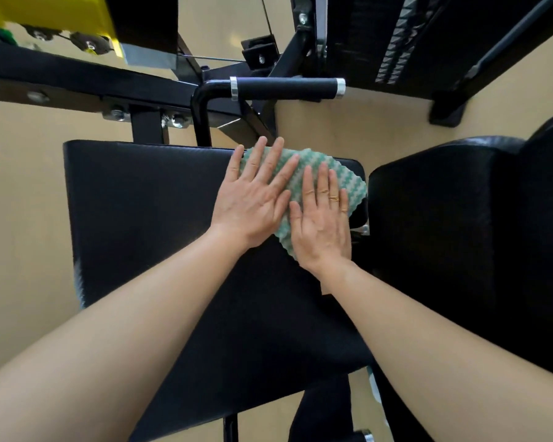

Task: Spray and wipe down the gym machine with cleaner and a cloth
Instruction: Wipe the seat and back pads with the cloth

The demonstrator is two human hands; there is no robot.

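Green-and-white cloth (304,183) is lying on the far right corner of the black seat pad (147,218), and we are pressing it flat with both the left hand (253,199) and the right hand (321,224), fingers straight and spread. We are judging that even palm pressure and overlapping strokes toward the pad's bare left side would wipe best.
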